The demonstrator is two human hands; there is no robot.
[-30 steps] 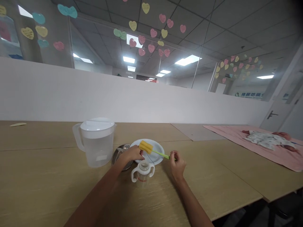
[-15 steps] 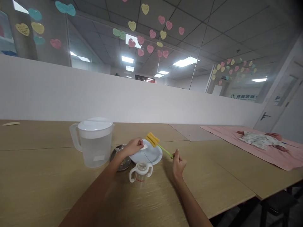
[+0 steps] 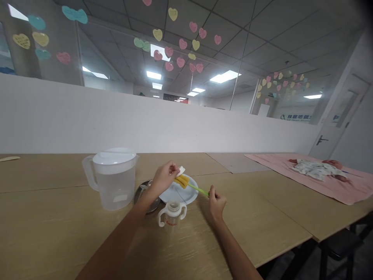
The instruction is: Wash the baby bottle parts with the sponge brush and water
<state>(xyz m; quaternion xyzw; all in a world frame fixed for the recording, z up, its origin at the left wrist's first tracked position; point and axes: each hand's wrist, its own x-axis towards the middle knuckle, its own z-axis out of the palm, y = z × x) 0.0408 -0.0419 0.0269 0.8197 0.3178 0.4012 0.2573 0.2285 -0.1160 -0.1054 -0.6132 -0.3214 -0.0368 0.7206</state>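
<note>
The yellow sponge brush (image 3: 183,181) is above the white plate (image 3: 172,193). Your right hand (image 3: 217,203) grips its green handle (image 3: 199,189), fingers closed; your left hand (image 3: 165,176) pinches a white piece (image 3: 181,170) at the sponge end. The two-handled bottle (image 3: 172,216) stands nearer you.

Two bare forearms (image 3: 121,233), tapering to slim wrists (image 3: 219,220) and bare fingers (image 3: 174,167)

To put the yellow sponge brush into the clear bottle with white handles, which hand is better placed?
Probably the right hand: it holds the yellow sponge brush by its thin green handle, while the left hand is occupied with a small white object.
</note>
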